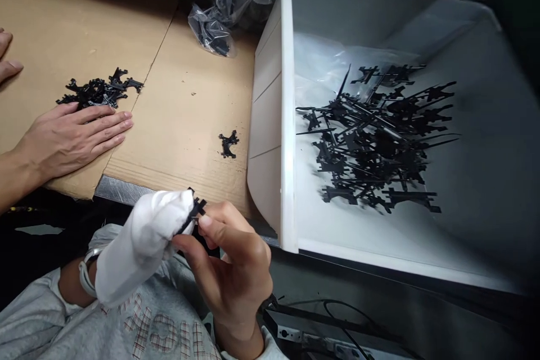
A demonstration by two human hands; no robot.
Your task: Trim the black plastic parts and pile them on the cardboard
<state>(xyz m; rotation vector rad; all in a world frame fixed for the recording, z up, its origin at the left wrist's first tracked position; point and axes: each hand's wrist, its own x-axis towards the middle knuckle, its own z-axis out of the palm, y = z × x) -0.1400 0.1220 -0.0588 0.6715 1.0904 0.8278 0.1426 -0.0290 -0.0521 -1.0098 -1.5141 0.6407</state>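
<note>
My left hand (pixel 145 230), in a white glove, is closed on a small black plastic part (pixel 192 214) above my lap, near the table's front edge. My bare right hand (pixel 236 253) is bent close against that part, its thumb and fingers drawn together at the part's edge. A thin sliver shows by the fingertips, too small to name. On the table ahead lies a similar black plastic piece (pixel 229 144), apart from both hands. To the right, a white bin (pixel 289 124) holds many black plastic parts (pixel 379 135) with long thin sticks among them.
At the left, another person's hand (pixel 80 135) rests flat beside a pile of black parts (pixel 99 91). More fingers (pixel 6 62) show at the far left edge. A clear plastic bag (pixel 211 31) with dark pieces lies at the back of the cardboard-covered table (pixel 181 118).
</note>
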